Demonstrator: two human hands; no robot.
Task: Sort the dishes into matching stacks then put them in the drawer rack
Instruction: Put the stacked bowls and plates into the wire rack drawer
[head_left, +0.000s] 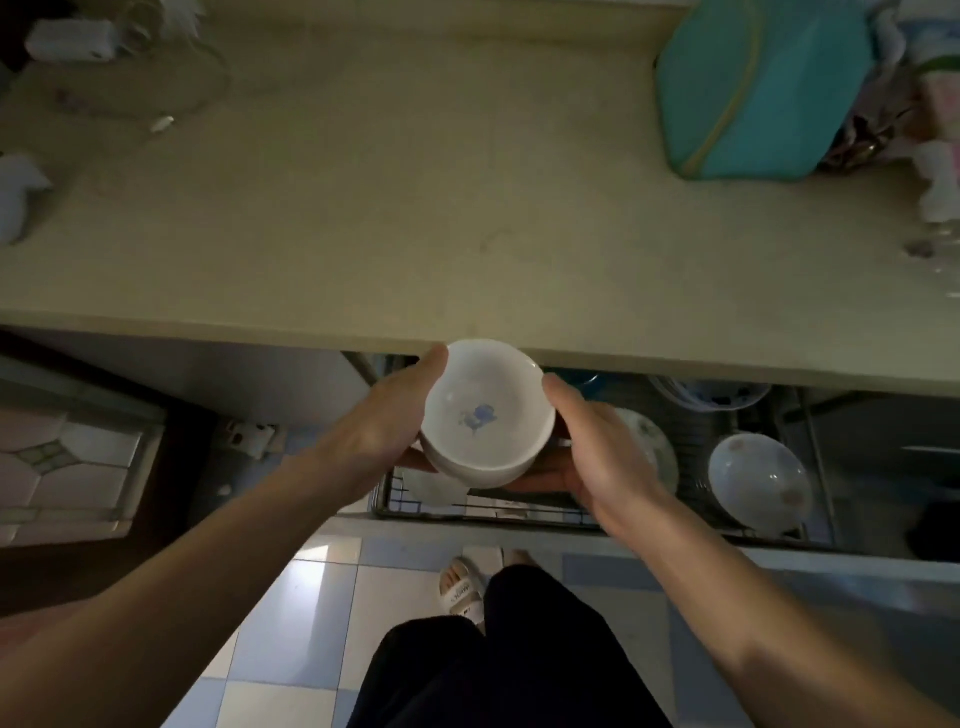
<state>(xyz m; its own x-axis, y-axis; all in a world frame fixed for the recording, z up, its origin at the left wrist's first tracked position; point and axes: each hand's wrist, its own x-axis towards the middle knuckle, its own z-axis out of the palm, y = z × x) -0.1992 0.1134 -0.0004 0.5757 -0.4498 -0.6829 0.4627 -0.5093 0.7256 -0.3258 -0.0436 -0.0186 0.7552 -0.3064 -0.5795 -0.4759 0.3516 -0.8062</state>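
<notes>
Bowl stack (487, 418) cupped between left hand (387, 415) and right hand (602, 441), above drawer rack (483, 512), at counter edge (260, 327).

A teal bag (763, 88) lies on the beige countertop (415, 208) above a checkered tile floor (311, 623).

Single head-worn wide-angle view, looking steeply down and forward from close above over the desk (363, 218) edge, the open drawer rack (727, 467) and floor (322, 597) beneath.

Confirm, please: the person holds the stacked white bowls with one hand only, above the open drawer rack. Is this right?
Not quite. The head view shows both hands on the stacked white bowls: left hand and right hand, one each side. They are above the open drawer rack.
</notes>
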